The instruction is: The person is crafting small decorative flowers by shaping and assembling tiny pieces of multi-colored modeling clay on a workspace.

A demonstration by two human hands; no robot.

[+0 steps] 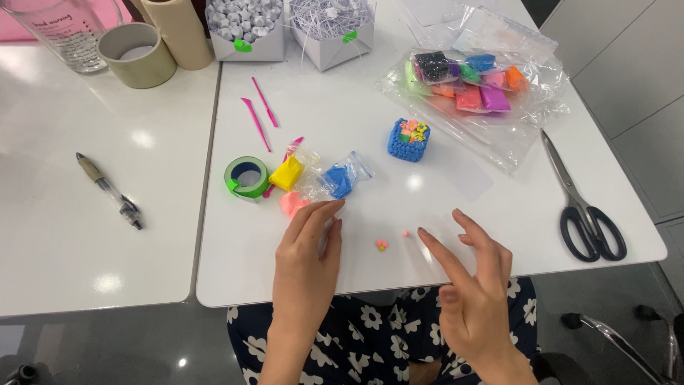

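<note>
The person is working with small bits of modelling clay near the front edge of the white tabletop (442,93). The left hand (308,246) is lying flat, fingers stretched forward and together, its tips touching the pink clay lump (292,203) and the crinkled clear wrappers beside it; it is gripping nothing. The right hand (474,285) is hanging just over the front edge, fingers spread and loosely curled, empty, its forefinger pointing toward the tiny pink ball (405,233). The little pink and yellow cluster (382,244) is sitting between the two hands, touching neither.

To my eye, pieces this small want a light pinch from fingertip and thumb, not a press, or they will be squashing flat. The blue clay cube (408,140) with coloured bits on top is standing farther back, toward the middle.
</note>
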